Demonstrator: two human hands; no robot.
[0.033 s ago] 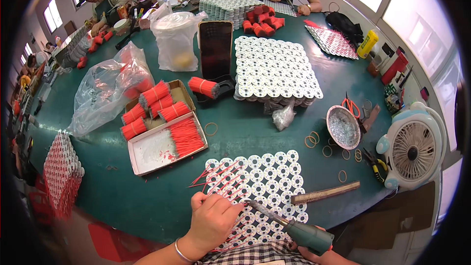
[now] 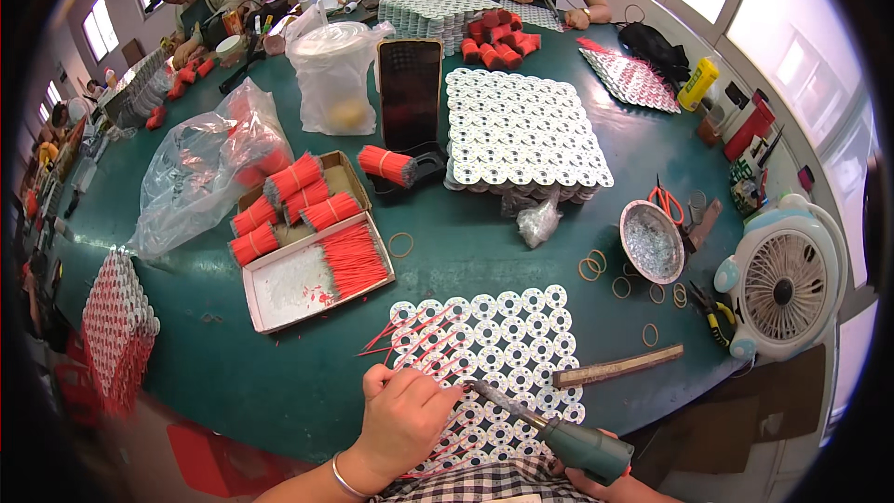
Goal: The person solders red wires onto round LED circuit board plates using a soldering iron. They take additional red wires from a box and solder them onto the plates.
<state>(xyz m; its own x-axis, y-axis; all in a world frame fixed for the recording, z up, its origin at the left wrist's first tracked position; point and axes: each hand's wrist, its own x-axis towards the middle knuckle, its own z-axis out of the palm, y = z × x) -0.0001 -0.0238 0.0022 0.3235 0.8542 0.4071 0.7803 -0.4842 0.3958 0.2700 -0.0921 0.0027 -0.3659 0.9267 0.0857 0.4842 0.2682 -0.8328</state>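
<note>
A panel of joined round white circuit boards [image 2: 510, 328] lies at the near edge of the table, with several red wires [image 2: 430, 335] across its left side. My left hand [image 2: 406, 417], a bangle on its wrist, is closed in a pinch over the panel; a bit of red wire shows at its fingertips. In my right hand [image 2: 596, 480] is a dark green soldering gun [image 2: 585, 450], gripped by its handle and partly hidden behind it. Its metal tip meets the board right beside my left fingertips. A flat worn strip [image 2: 617, 366] rests across the panel's right edge.
Left of centre, a cardboard box [image 2: 270, 303] holds bundled and loose red wires. Behind stand a phone [image 2: 410, 93] and stacked board panels [image 2: 521, 130]. To the right are a bowl [image 2: 652, 242], pliers [image 2: 715, 317] and a fan [image 2: 784, 289]. Two people work at the far side.
</note>
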